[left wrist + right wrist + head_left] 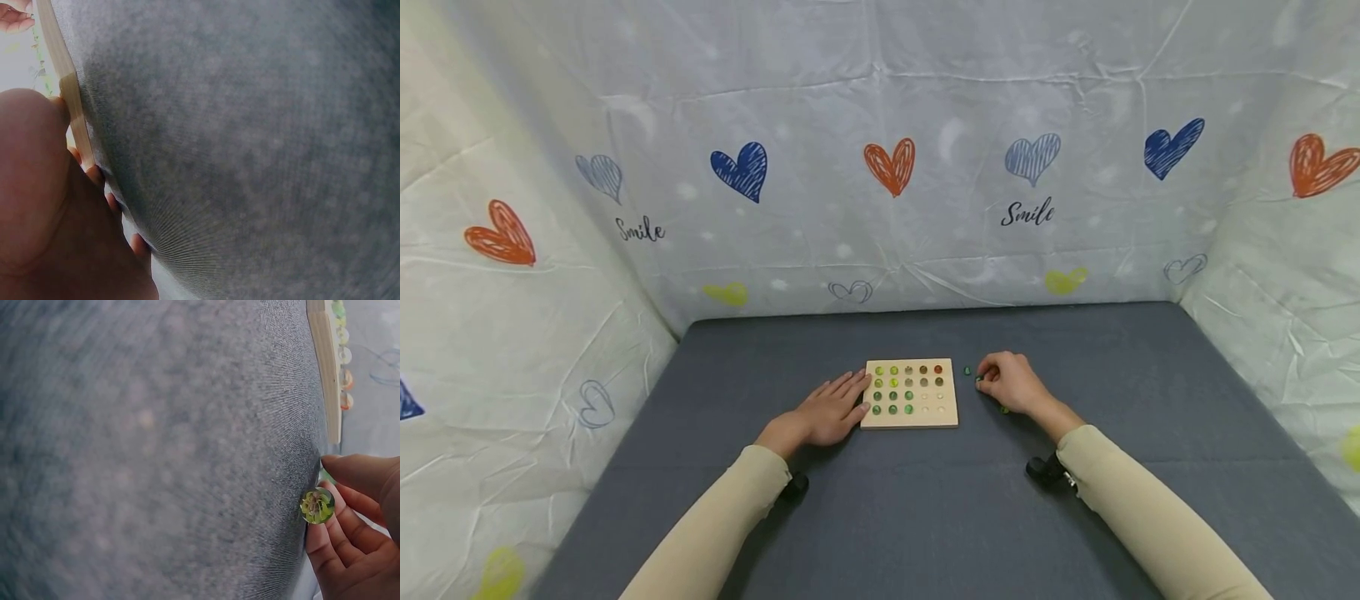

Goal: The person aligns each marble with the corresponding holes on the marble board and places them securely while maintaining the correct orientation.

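Note:
A light wooden board (933, 422) lies flat on the dark cloth, with rows of marbles in its holes: yellow-green, brownish, red and green. Several pale bare holes show at its lower right. My left hand (829, 412) rests at the board's left edge, its fingers extended and touching it. To the right of the board, my right hand (1013, 383) pinches a small green marble (978, 379) low over the cloth; fingers mostly cover it. A yellow-green marble (317, 506) lies beside that hand's fingers. Another green marble (967, 371) sits between the board and the right hand.
The dark grey cloth (895, 517) covers the table. A pale curtain (820, 108) printed with hearts surrounds its back and sides. A black wrist strap piece (1043, 472) hangs below the right sleeve.

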Demonstrator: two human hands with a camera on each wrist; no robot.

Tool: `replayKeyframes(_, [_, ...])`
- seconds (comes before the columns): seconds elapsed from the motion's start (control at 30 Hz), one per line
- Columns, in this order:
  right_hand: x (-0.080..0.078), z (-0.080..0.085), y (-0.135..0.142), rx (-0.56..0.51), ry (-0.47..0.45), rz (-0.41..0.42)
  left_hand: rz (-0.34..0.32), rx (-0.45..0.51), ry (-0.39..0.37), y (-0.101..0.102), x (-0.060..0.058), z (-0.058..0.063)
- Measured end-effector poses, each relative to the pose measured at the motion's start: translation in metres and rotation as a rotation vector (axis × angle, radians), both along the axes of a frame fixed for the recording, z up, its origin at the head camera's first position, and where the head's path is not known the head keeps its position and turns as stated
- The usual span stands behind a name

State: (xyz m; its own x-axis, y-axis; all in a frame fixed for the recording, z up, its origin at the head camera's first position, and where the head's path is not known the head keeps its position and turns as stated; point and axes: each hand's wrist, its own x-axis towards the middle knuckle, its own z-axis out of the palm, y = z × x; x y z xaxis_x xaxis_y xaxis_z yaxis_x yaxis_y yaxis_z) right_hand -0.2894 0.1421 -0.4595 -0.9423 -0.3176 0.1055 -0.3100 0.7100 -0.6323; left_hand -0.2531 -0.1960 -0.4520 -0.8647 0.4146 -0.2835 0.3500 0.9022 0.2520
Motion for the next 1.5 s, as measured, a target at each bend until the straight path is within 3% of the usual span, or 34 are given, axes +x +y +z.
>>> replayKeyframes(0.3, [0.001, 0.003, 0.004, -0.022, -0.003, 0.030, -0.002, -0.012, 0.007, 0.001, -0.001, 0.003])
replayKeyframes(0.93, [0.019, 0.011, 0.012, -0.077, -0.015, 0.097, -0.004, -0.007, 0.017, -0.005, -0.007, -0.011])
replayKeyframes(1.23, [0.022, 0.014, 0.003, -0.084, 0.019, 0.123, 0.004, 0.024, 0.023, -0.007, -0.008, -0.014])
replayKeyframes(1.5, [0.024, 0.014, -0.008, -0.104, 0.014, 0.143, 0.002, -0.011, 0.015, -0.007, -0.011, -0.017])
